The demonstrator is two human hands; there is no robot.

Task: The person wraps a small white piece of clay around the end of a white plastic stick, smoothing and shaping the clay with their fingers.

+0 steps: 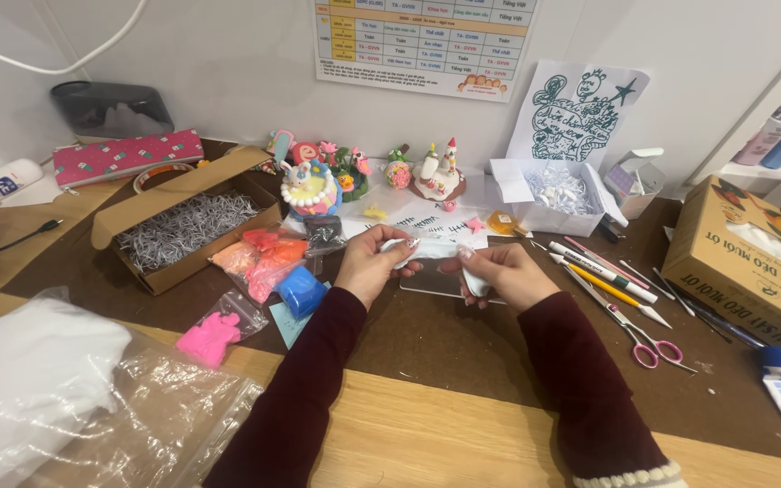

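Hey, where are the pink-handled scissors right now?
The scissors lie on the dark mat at the right of the head view, just right of the right hand, in front of the pens.

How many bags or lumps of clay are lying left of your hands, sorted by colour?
Pink: 1, a bagged lump
Orange: 2, a pale bag and a brighter bag
Blue: 1, a bagged block
Total: 4
Both hands, left and right, hold a white piece, not counted.
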